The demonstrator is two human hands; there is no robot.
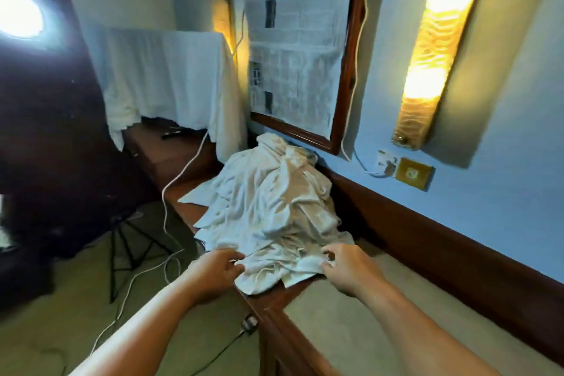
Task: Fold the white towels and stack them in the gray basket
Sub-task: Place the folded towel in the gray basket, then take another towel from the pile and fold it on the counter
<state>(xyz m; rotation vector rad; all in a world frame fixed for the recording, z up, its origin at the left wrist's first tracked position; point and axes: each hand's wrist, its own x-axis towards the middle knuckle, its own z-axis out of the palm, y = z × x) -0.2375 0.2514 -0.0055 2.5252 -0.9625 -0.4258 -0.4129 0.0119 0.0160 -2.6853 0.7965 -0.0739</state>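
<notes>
towel pile | left fingers pinch near edge | right fingers touching it, grip unclear

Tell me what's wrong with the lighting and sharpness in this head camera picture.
Head view: a bright studio light blows out the upper left, the area below it near black; the wall lamp throws warm glow on the pile of white towels and a shadow to its right; everything looks soft; the wide lens tilts the newspaper-covered frame.

towel pile blocks desktop, wall behind
</notes>
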